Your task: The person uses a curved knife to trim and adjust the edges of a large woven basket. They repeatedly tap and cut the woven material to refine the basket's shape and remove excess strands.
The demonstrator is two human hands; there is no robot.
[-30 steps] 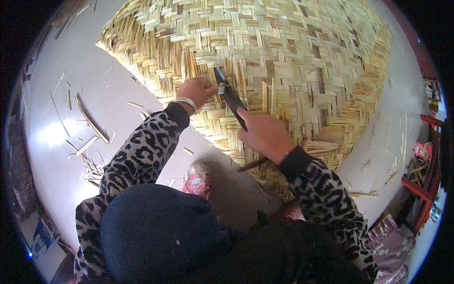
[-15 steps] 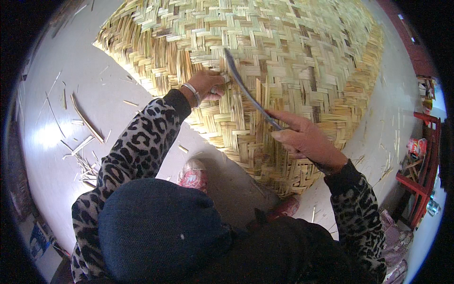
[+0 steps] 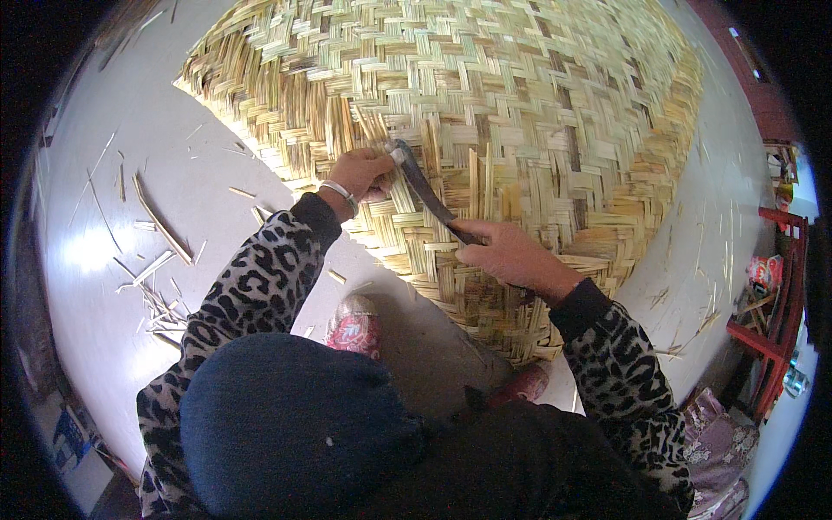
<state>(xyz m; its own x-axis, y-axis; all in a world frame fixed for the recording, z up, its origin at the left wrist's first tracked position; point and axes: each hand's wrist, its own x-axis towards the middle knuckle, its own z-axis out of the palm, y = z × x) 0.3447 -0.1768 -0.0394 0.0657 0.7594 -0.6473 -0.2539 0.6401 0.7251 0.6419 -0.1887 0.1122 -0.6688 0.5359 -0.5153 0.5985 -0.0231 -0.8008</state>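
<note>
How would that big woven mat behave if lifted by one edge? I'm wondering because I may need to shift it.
The woven mat would probably flex and sag: it is made of thin flat strips and spreads wide across the floor. It likely weighs little for its size. Its unfinished edge by the left hand has loose strip ends that could snag or fray.

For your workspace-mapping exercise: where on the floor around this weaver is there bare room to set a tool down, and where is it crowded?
Bare floor lies left of the woven mat, above the scattered bamboo splinters. Another patch sits between the pink shoe and the mat's near edge. The mat's right side has a narrow strip before the red rack. It is crowded where the left hand and right hand hold the knife.
</note>
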